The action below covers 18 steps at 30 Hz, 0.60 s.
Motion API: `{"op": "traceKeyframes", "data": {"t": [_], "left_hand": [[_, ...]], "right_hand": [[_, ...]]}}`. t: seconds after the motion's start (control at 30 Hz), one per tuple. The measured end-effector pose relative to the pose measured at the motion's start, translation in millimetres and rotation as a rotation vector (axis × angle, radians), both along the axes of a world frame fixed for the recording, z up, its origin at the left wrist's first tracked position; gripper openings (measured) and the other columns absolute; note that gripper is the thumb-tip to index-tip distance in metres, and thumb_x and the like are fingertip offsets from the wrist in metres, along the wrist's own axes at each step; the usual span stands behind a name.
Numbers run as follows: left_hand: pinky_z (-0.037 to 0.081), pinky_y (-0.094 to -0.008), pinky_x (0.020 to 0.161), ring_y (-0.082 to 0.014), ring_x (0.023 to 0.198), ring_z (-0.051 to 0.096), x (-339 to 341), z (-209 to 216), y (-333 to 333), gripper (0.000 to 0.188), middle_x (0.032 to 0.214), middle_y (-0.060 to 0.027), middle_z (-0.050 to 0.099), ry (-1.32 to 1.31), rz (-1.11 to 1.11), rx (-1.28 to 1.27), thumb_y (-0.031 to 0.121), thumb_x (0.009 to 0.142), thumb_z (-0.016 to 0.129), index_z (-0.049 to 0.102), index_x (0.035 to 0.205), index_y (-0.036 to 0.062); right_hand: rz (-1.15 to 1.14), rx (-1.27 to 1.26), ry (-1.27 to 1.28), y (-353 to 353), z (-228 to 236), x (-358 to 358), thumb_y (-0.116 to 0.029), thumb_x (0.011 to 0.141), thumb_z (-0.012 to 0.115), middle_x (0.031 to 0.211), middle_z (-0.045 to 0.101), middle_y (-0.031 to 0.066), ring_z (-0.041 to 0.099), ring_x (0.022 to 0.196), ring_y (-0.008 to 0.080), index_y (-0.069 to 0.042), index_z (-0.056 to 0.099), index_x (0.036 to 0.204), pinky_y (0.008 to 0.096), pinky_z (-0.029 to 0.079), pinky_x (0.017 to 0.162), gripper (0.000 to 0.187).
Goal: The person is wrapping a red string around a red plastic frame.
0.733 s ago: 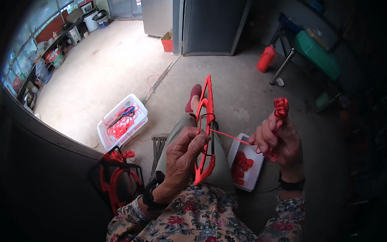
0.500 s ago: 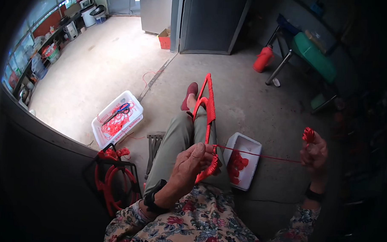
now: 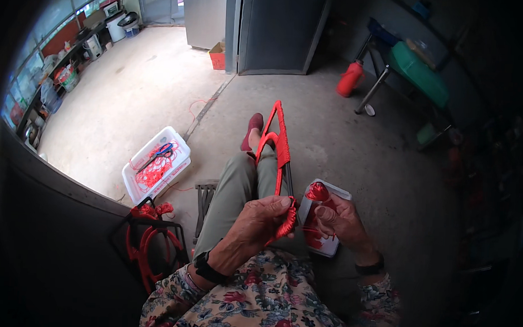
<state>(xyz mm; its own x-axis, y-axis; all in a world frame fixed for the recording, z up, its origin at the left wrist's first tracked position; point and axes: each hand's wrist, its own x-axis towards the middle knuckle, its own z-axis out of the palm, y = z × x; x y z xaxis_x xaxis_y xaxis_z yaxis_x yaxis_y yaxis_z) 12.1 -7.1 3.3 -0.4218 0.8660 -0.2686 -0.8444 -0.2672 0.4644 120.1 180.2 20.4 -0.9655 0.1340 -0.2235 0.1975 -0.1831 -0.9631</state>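
Observation:
A frame wrapped in red cord (image 3: 282,150) stands tilted over my lap, with a stretch of its dark bar still bare. My left hand (image 3: 266,214) is closed on its near, curved end, thumb on top. To the right, my right hand (image 3: 344,222) grips a small bundle of red cord (image 3: 317,191) that pokes out above the fingers. A thin strand hangs by the right hand, low and slack; its full path is hard to follow. Beneath the right hand lies a white foam box (image 3: 345,193) with red cord inside, partly hidden by that hand.
On the floor at left sits a white tray (image 3: 129,185) with loose red cord and blue-handled scissors (image 3: 161,152). More red-wrapped frames (image 3: 155,240) lean beside a small stool (image 3: 205,199). A red thermos flask (image 3: 350,79) stands near a green-topped table (image 3: 417,71).
My right hand has come in from the far right to beside the frame, bringing the cord bundle. The strand that was stretched taut is now slack. My left hand keeps its hold.

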Motion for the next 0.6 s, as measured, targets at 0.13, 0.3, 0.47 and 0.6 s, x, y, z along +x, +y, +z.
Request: {"op": "traceKeyframes", "data": {"t": [0.13, 0.3, 0.47, 0.6], "left_hand": [[0.056, -0.0316, 0.064, -0.017, 0.069, 0.065, 0, 5, 0, 0.028, 0.084, -0.0085, 0.066, -0.001, 0.004, -0.055, 0.023, 0.09, 0.063, 0.061, 0.101, -0.0024], [0.057, -0.0313, 0.064, -0.0171, 0.07, 0.065, 0, 7, 2, 0.025, 0.085, -0.0092, 0.066, 0.021, 0.0, -0.097, 0.019, 0.091, 0.061, 0.061, 0.101, -0.0041], [0.052, -0.0281, 0.066, -0.0146, 0.07, 0.061, 1, -6, -1, 0.039, 0.081, -0.0048, 0.062, 0.104, -0.025, 0.028, 0.025, 0.087, 0.066, 0.057, 0.112, -0.0044], [0.047, -0.0199, 0.069, -0.0079, 0.076, 0.059, 14, -2, -2, 0.047, 0.086, -0.0002, 0.061, 0.299, 0.063, -0.035, 0.011, 0.081, 0.073, 0.052, 0.121, -0.0032]], "right_hand": [[0.102, -0.165, -0.004, -22, -13, -14, -0.026, 0.091, 0.064, 0.076, 0.055, -0.0037, 0.042, 0.048, 0.002, -0.003, 0.055, 0.119, 0.0183, 0.039, 0.045, 0.037], [-0.005, -0.448, -0.03, -23, -23, -9, -0.019, 0.091, 0.063, 0.07, 0.054, -0.004, 0.042, 0.046, 0.0037, -0.006, 0.058, 0.115, 0.0224, 0.039, 0.043, 0.028], [-0.053, -0.703, 0.003, -14, 5, 10, -0.016, 0.09, 0.052, 0.053, 0.032, -0.0048, 0.03, 0.039, 0.0056, -0.005, 0.054, 0.087, 0.0238, 0.032, 0.039, 0.012], [-0.015, -0.636, 0.01, -23, 33, 25, -0.011, 0.086, 0.052, 0.053, 0.034, -0.0033, 0.03, 0.039, 0.006, -0.002, 0.052, 0.088, 0.0244, 0.031, 0.039, 0.009]]}}
